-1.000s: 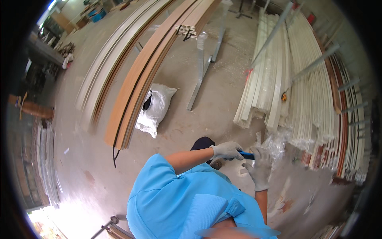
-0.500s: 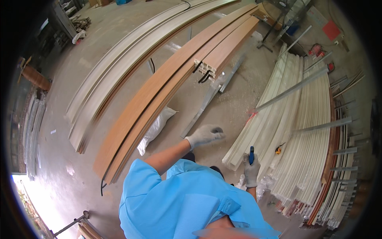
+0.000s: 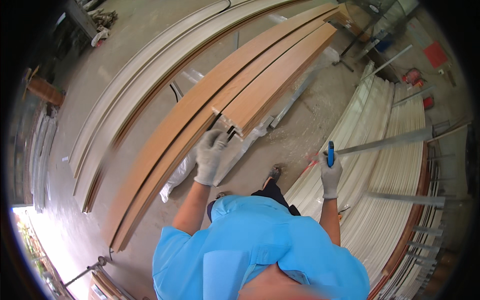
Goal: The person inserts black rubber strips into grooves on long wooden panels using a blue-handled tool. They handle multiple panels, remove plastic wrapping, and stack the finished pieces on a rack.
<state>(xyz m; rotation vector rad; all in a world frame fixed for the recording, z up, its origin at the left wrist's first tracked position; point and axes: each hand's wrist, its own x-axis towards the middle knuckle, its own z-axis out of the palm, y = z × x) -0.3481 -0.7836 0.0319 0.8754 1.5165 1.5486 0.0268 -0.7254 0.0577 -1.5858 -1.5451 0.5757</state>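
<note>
My left hand (image 3: 210, 156), in a pale work glove, is at the near edge of the wood-coloured boards (image 3: 175, 131), close to the cut end of a shorter board (image 3: 280, 75). Its fingers are bent but apart, with nothing visible between them; whether they touch the board is unclear. Black strips (image 3: 230, 131) stick out at that cut end. In my gloved right hand (image 3: 330, 175) a slim blue utility knife (image 3: 331, 154) points upward, held over the pale strips on the right. Its blade cannot be made out.
Long whitish boards (image 3: 107, 117) lie beyond the wood-coloured ones. At right, stacked pale strips (image 3: 395, 165) are crossed by metal bars (image 3: 385, 141). A white sack (image 3: 176, 175) lies below the boards, and a fan (image 3: 375, 17) stands at the far right.
My left hand has moved left and forward to the end of the shorter board. My right hand has risen forward with the knife. The view has shifted, and a foot now shows.
</note>
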